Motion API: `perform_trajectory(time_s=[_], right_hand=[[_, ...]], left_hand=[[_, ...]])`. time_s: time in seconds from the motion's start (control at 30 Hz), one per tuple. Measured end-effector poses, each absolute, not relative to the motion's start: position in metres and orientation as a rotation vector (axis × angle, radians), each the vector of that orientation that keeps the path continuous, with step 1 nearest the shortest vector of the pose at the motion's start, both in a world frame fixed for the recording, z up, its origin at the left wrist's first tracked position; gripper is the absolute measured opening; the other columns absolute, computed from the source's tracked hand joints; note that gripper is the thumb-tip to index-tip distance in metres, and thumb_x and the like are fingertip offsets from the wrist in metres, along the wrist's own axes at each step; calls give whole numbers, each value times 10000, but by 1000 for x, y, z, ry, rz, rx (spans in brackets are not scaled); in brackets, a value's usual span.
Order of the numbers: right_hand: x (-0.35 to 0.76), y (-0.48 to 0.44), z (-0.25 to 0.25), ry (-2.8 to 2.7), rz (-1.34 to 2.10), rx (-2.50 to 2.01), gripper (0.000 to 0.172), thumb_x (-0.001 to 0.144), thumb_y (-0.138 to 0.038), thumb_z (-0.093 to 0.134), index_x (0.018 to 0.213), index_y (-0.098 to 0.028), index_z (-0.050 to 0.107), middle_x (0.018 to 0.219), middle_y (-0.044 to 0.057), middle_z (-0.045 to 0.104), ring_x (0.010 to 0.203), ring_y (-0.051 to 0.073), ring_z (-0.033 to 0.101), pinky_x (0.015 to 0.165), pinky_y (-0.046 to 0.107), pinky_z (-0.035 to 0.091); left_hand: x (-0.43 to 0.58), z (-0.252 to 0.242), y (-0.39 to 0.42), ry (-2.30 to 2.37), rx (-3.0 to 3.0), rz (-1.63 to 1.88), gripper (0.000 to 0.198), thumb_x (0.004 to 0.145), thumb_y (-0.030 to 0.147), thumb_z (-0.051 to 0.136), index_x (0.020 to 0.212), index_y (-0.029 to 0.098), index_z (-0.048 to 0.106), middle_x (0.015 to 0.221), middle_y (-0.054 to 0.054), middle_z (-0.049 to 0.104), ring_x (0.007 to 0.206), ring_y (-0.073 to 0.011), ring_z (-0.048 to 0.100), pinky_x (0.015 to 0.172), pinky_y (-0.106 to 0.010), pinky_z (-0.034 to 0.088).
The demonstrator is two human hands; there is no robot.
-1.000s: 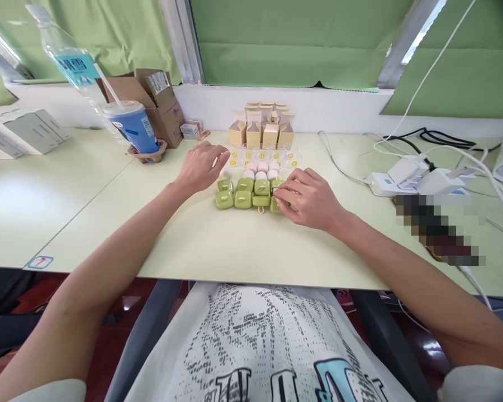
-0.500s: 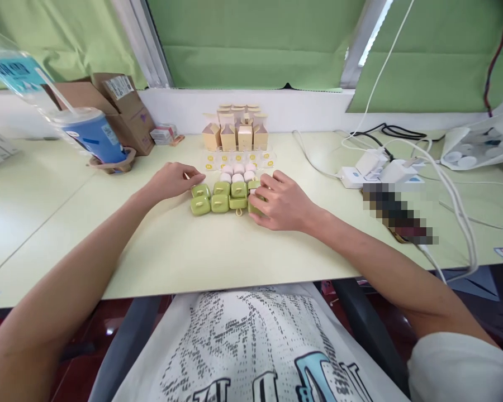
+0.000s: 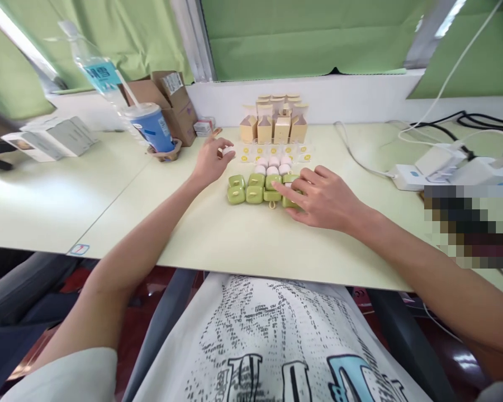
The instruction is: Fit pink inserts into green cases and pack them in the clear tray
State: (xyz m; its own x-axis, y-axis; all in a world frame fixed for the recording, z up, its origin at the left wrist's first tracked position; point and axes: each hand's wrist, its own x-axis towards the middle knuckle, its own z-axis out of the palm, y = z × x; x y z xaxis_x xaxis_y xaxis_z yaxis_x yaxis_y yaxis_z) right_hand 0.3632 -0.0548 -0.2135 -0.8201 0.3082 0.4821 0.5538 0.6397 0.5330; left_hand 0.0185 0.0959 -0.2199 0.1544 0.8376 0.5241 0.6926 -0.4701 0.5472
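The left hand [image 3: 209,160], at the far left of the cluster, pinches a white piece [image 3: 227,151] between thumb and fingers, raised in front of the small carton. The right hand [image 3: 324,198] is half spread over the right end of the green cases [image 3: 236,195]. Its index finger reaches left over a neighbouring case, and the other fingers curl about the rightmost ones; whether they grip anything cannot be told, because the hand covers them.

The cases sit in two close rows at the middle of the table [image 3: 218,240]. The other white pieces [image 3: 272,162] are bunched just beyond them, with a clear tray [image 3: 280,151] farther off and open boxes [image 3: 265,131] at the far edge.

The held piece looks smooth and small, so a loose pinch could let it slip and roll left or toward the tray. The cases stand so close that a sideways push from the right hand could shunt the whole row and scatter the pieces behind. Pressing on a lid off-centre might tip a case. The outstretched index finger could also snag a neighbour's lid. If the left arm swings farther left, it could knock the cup [image 3: 153,131], whose straw stands tall.
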Motion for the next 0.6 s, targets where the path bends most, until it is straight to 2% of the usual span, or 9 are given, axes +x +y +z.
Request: perform_trajectory(time_s=[0.17,0.33,0.4,0.5,0.6], right_hand=[[363,-58,-211,-2440,-1021,-625,417,1139,-295,651,1484,-126,813,946,102,824,933,289,660,797,425,437],[365,-59,-208,-2378,-1031,-600,264,1123,-282,681,1246,-147,870,921,86,812,791,220,679,641,361,413],[366,-59,-208,-2317,-1002,-594,255,1124,-264,674,1234,-138,867,933,92,803,742,195,677,593,340,412],[366,-55,-210,-2167,-693,-645,322,1168,-280,626,1378,-164,840,1070,111,798,700,159,674,559,311,468],[365,-49,-210,-1937,10,-750,385,1216,-458,579,1491,-295,794,1174,97,768,735,174,710,599,328,589]], left_hand=[[25,-223,95,1314,2175,1525,277,950,181,738,1217,229,792,1344,-102,745,980,-177,746,864,-292,712],[41,-217,81,1066,2094,1595,217,988,256,754,1204,239,759,1353,-88,743,1099,-190,765,848,-255,705],[46,-216,75,958,2101,1582,220,1001,306,794,1206,236,757,1331,-87,756,1089,-182,776,851,-245,692],[54,-217,66,815,2127,1596,301,1035,463,859,1217,237,778,1324,-97,754,1101,-186,796,933,-280,704],[64,-218,50,698,2155,1618,473,1063,655,855,1319,265,777,1368,-105,759,1209,-226,812,1033,-346,720]])
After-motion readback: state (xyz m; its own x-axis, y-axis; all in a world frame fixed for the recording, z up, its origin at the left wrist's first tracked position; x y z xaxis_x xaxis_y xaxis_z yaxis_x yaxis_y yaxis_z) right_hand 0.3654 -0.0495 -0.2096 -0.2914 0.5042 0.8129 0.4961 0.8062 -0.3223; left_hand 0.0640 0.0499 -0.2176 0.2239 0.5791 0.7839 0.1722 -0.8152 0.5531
